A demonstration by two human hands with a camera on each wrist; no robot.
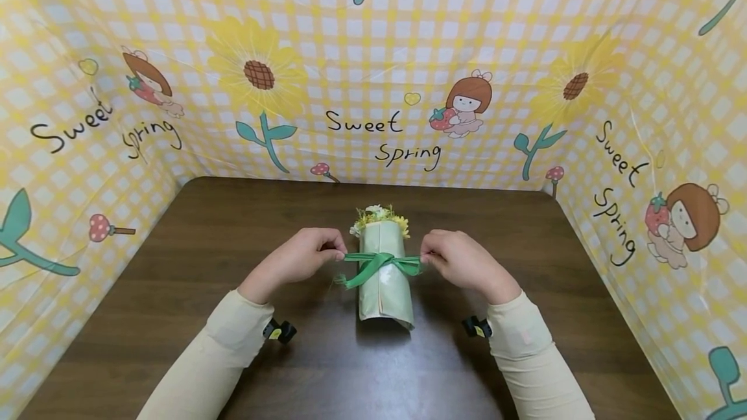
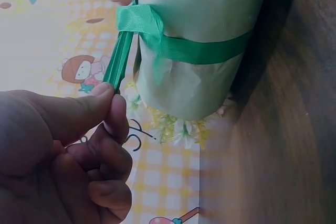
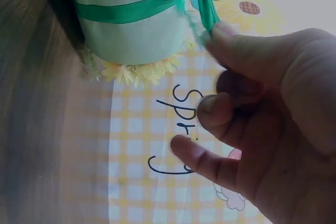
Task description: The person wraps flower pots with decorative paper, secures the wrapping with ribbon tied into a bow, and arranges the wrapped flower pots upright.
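A bouquet wrapped in pale green paper [image 1: 385, 300] lies on the table, its white and yellow flowers [image 1: 379, 214] at the far end. Round its middle runs a green ribbon [image 1: 382, 260], knotted on top with loops out to both sides and a frayed tail hanging to the left. My left hand [image 1: 306, 255] pinches the ribbon on the left between thumb and forefinger, drawn taut in the left wrist view. On the other side my right hand [image 1: 461, 256] pinches the ribbon's right loop with thumb and fingertip; its other fingers are spread loosely in the right wrist view.
The brown wooden table [image 1: 280, 368] has yellow checked cloth walls [image 1: 362, 50] at the back and both sides. Black wrist cameras [image 1: 280, 331] sit on both sleeves, near the bouquet's lower end.
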